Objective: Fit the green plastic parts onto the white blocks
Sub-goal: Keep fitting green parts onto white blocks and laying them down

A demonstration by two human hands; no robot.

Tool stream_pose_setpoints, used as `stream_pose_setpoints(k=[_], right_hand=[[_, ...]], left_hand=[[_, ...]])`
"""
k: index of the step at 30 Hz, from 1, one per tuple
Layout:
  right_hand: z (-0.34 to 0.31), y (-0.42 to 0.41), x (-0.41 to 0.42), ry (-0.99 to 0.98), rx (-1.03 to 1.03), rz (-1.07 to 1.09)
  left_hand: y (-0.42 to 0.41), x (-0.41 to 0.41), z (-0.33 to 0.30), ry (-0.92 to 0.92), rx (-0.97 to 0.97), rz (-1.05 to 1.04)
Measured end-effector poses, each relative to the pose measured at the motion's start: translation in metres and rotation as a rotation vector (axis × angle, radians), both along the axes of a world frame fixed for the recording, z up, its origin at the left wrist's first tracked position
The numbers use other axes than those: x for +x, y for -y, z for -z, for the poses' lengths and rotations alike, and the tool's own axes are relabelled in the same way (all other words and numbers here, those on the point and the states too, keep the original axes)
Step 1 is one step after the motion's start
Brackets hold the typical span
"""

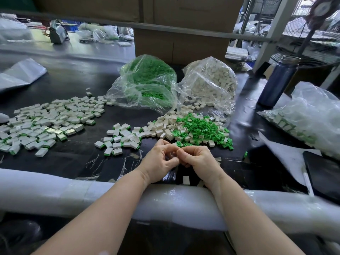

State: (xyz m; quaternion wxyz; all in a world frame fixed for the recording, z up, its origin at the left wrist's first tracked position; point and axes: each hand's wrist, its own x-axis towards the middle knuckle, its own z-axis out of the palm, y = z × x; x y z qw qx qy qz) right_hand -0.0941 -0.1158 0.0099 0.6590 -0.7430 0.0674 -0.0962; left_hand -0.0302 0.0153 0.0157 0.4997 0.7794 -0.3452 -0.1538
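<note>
Two hands meet, fingers curled — left hand (159, 159), right hand (197, 159); the pinched piece is hidden. Two bags behind — green parts (147, 80), white blocks (211, 80).

Both forearms and hands (176, 162) are bare, without sleeves, gloves or jewellery.

Your loose green plastic parts (200, 128) lie in a heap on the dark surface (77, 157), just beyond your hands, mixed at the heap's left and far edges with bare white blocks (165, 126), several showing a rectangular slot on top. More green parts fill a clear bag (147, 83) behind the heap; more white blocks fill the clear bag (211, 81) to its right. Blocks already bearing a green edge lie in a small cluster (119, 138) left of the heap and in a wide spread (47, 120) farther left.
</note>
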Motion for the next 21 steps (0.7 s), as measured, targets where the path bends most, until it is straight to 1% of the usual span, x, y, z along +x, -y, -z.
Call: stream_pose_setpoints(k=[12,21], right_hand=[[-0.0017,-0.0002,-0.0018,-0.022,0.031,0.01],[0.0003,0.0011,-0.0024,-0.042,0.017,0.029]], left_hand=[[0.0005,-0.0012,0.0018,0.039,0.123,0.012],[0.0004,-0.001,0.0029,0.057,0.152,0.017]])
